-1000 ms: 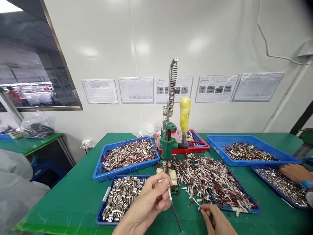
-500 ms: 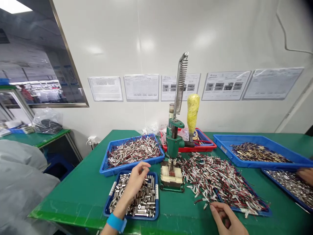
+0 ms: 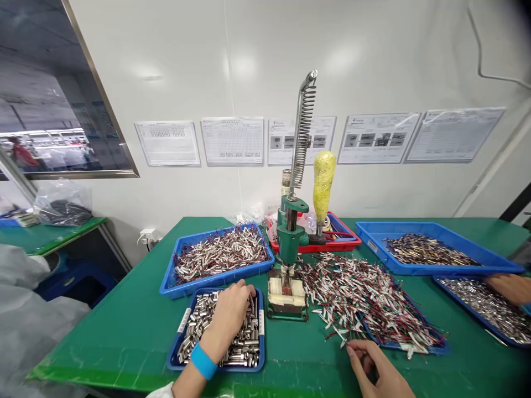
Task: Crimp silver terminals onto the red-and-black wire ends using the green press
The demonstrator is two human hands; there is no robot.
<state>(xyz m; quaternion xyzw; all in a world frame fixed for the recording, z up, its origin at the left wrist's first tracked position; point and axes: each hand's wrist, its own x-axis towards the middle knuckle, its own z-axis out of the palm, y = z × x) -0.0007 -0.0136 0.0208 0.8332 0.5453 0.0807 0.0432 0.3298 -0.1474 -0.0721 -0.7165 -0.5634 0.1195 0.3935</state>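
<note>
My left hand, with a blue band on its wrist, reaches into a blue tray of small shiny metal cylinders. Its fingers are curled down among the cylinders, and what they grip is hidden. Low on the right, my right hand pinches thumb to forefinger at the end of a small white part with wires, beside the loose pile of wired white parts. Between and beyond both hands stands a green hand press with a tall spring and a yellow-wrapped handle.
A blue tray of wired parts stands behind the cylinders. A red tray sits behind the press. On the right are a blue tray of brass-coloured pieces and a tray of silvery pieces, touched by another person's hand.
My left hand has lowered into the cylinders and its fingers have curled down. My right hand keeps its pinch beside the pile. The whole view has shifted slightly.
</note>
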